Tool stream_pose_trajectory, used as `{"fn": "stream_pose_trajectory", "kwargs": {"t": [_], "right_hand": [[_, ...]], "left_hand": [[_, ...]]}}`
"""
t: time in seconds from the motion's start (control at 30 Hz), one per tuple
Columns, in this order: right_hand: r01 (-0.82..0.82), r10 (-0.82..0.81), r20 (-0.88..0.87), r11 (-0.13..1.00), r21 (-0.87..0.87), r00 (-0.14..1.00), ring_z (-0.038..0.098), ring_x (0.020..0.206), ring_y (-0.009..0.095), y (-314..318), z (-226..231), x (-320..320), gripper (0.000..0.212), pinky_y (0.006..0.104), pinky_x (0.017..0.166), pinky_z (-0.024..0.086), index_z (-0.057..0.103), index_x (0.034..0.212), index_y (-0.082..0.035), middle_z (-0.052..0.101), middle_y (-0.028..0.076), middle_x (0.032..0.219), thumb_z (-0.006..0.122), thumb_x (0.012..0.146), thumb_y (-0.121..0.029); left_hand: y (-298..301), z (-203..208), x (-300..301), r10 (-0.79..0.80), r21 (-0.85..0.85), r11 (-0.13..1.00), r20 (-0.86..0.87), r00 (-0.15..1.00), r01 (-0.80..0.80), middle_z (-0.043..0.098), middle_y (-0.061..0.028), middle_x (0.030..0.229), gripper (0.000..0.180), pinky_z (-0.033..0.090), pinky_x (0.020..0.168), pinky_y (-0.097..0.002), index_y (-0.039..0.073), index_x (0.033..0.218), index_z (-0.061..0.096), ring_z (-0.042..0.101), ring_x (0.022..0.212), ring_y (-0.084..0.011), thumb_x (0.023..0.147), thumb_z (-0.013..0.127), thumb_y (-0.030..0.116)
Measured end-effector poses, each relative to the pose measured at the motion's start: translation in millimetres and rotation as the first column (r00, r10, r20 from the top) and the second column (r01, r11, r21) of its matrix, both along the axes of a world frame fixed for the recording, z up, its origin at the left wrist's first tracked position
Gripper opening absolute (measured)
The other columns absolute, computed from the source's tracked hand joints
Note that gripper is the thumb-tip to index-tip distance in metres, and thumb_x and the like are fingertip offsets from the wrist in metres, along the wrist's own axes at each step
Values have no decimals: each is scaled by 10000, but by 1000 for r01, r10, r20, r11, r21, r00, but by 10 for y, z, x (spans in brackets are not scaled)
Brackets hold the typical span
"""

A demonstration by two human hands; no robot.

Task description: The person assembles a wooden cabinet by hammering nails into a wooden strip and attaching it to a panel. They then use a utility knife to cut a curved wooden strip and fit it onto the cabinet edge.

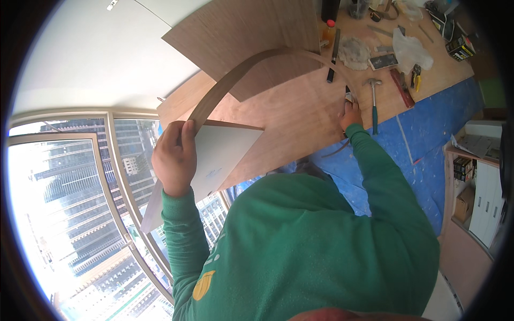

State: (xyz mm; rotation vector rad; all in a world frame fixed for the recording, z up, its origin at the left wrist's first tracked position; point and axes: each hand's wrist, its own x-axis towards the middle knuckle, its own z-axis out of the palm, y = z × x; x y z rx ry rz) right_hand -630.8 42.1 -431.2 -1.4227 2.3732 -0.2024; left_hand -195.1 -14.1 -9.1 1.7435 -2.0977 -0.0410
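The left hand (174, 158) is gripping the near end of a long wood veneer strip (235, 75), fingers curled over its edge and thumb pressed against it, right where the strip is meeting the corner of a white-faced panel (225, 152). How much of the strip is continuing under the palm is hidden. From that hand the strip is arching up and over in a wide bow, crossing in front of a tilted plywood sheet (251, 32), and coming down at the right hand (350, 115). That hand is bunched tight over the strip's far end against the plywood worktop (300, 112); its fingertips are too small and shadowed to tell whether they are pinching the strip or a small tool.

Both green sleeves and the person's green back are filling the lower middle and covering the worktop's near edge. Just right of the right hand a hammer (373, 101) with a teal handle is lying close to the worktop's edge, and beyond it pliers (416, 77), a clear plastic bag (409, 51) and a black marker (333, 59) are crowding the far end. Blue floor sheeting (428, 139) is running along the worktop's right side, open as far as a white cabinet (487, 198). On the left the panel's lower corner is hanging out over a curved window frame (120, 182).
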Motion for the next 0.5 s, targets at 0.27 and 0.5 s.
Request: {"fn": "stream_pose_trajectory", "kwargs": {"t": [0.27, 0.5], "right_hand": [[182, -183, 18, 980, 78, 983, 484, 1361, 456, -59, 277, 194, 734, 498, 1044, 537, 379, 1549, -70, 419, 261, 1521, 725, 909, -166], [350, -233, 838, 935, 55, 492, 711, 979, 385, -47, 278, 81, 558, 451, 882, 611, 471, 1466, 3, 668, 251, 1222, 580, 923, -63]], "left_hand": [[-6, -14, 0, -10, -19, 1000, 15, 1000, 11, 705, -122, 792, 279, 508, 635, -438, 94, 900, 708, 675, 722, -352, 1029, 639, 331], [-5, -7, -19, -1, -25, 1000, 22, 1000, 1, 703, -125, 794, 268, 505, 635, -443, 93, 896, 706, 675, 727, -353, 1027, 639, 317]]}}
